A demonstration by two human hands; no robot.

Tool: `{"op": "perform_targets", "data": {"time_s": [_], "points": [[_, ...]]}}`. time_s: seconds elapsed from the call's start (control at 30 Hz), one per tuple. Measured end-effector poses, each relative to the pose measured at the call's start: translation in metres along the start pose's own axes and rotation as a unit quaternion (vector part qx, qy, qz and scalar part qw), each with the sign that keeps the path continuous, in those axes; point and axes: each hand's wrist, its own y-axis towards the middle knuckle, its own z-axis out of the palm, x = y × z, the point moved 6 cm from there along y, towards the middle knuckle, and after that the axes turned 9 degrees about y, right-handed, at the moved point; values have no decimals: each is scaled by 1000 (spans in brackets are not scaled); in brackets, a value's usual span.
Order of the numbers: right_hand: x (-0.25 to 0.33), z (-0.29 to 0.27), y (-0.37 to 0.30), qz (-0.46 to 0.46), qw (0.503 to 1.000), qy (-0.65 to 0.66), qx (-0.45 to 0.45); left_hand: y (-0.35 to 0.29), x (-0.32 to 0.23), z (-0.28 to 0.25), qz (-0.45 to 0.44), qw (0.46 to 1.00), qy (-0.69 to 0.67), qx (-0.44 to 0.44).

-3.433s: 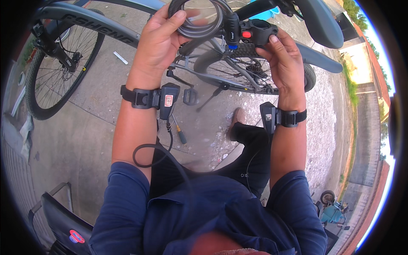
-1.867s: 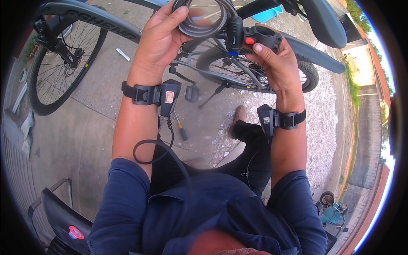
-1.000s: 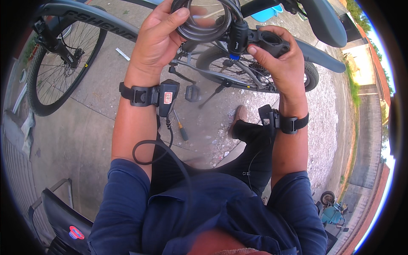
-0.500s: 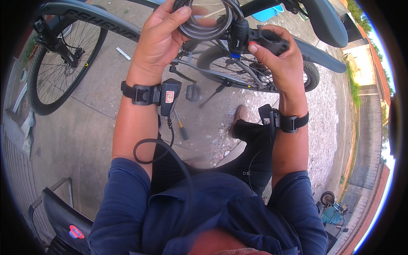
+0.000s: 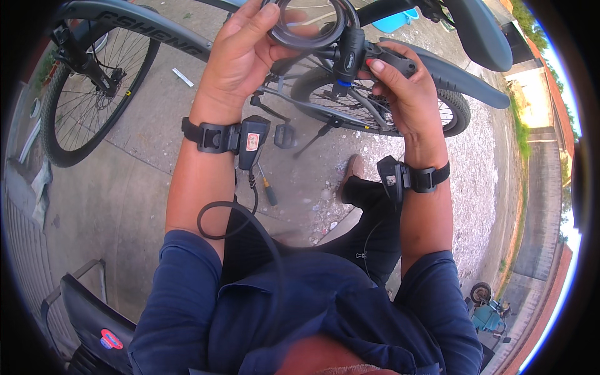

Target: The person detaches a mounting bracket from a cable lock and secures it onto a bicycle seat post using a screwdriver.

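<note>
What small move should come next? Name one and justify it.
Probably a press on the red button with the thumb of the right hand: the thumb's tip lies right by it, that hand grips the bracket beside the lock, and the left hand holds the coiled cable.

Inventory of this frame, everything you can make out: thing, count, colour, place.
Cable lock: 1, black, between the hands
Bracket: 1, black, on the lock's right
Bicycle: 1, grey and black, across top
Basin: 1, blue, ground, top
Strip: 1, white, ground, upper left
Screwdriver: 1, yellow and dark, ground, centre
Chair: 1, black, lower left
Motorbike: 1, teal, lower right
Wrist boxes: 2, black, strapped on
Shirt: 1, navy, bottom
Shoe: 1, brown, centre
Left hand: 1, bare, on coil
Right hand: 1, bare, on bracket
</note>
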Motion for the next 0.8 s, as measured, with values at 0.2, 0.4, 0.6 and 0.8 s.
{"op": "perform_targets", "data": {"time_s": [0.2, 0.4, 0.6, 0.8], "points": [[-6, 1, -5, 32, 991, 128, 18, 2, 4, -5, -35, 998, -34, 36], [15, 9, -7, -32, 971, 232, 56, 6, 11, 4, -36, 984, -91, 146], [20, 9, -4, -37, 967, 249, 37, -6, 24, 19, -21, 975, 120, 186], [23, 14, -1, -48, 952, 298, 50, -20, 8, 68, -65, 934, 282, 210]]}}
